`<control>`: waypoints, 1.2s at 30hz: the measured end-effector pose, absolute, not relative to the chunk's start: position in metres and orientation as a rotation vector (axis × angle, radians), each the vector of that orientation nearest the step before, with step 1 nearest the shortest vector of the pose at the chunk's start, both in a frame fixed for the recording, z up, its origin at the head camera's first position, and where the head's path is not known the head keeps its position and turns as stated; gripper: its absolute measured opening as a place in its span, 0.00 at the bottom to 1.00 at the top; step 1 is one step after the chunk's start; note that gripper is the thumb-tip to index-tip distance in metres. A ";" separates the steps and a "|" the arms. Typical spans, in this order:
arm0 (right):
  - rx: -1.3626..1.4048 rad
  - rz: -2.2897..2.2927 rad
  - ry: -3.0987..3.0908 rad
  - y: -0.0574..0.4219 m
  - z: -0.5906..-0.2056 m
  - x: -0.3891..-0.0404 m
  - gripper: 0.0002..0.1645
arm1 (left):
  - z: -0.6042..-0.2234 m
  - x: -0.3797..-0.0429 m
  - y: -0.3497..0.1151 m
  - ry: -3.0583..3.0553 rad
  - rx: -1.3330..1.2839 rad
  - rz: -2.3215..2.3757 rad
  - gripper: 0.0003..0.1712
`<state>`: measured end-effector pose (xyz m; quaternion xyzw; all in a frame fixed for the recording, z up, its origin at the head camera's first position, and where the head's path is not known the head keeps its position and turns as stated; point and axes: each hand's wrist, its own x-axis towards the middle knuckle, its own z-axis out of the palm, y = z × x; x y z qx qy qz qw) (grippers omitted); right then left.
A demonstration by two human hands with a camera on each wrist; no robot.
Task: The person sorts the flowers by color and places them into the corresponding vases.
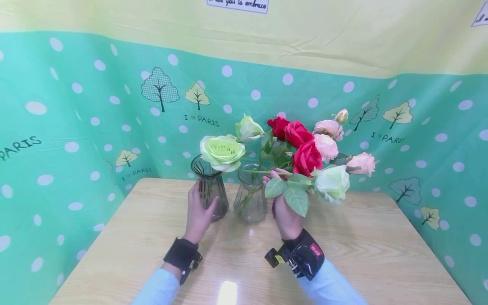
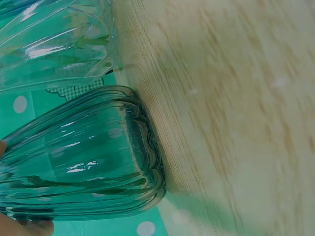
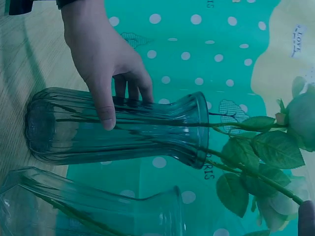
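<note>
My left hand (image 1: 200, 207) grips the dark ribbed glass vase (image 1: 218, 197) round its side, thumb in front. Stems run inside this vase in the right wrist view, and a large pale green rose (image 1: 222, 152) spreads over its mouth. With my right hand (image 1: 287, 216) I pinch the stem of a leafy white-green rose (image 1: 332, 183); its bloom faces right and the stem points left across the clear vase. In the right wrist view, a fingertip (image 3: 306, 219) meets a stem that reaches back to the dark vase's mouth.
Beside the dark vase stands a clear glass vase (image 1: 249, 203) with green stems inside. Red roses (image 1: 306, 159) and pink flowers (image 1: 325, 146) crowd behind my right hand. A patterned green cloth (image 1: 114, 101) hangs behind and beside the wooden table (image 1: 358, 245).
</note>
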<state>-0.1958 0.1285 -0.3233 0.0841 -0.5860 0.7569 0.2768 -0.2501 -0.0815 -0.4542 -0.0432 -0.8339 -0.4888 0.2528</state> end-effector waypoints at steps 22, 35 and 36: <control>0.388 1.897 -1.803 0.117 -0.298 -0.212 0.12 | -0.454 -0.254 -0.080 -2.262 -0.130 -1.323 0.47; 0.457 1.592 -1.843 0.106 -0.298 -0.220 0.05 | -0.456 -0.251 -0.083 -2.269 -0.132 -1.348 0.47; 0.443 1.608 -1.856 0.105 -0.299 -0.221 0.05 | -0.456 -0.251 -0.083 -2.274 -0.127 -1.347 0.47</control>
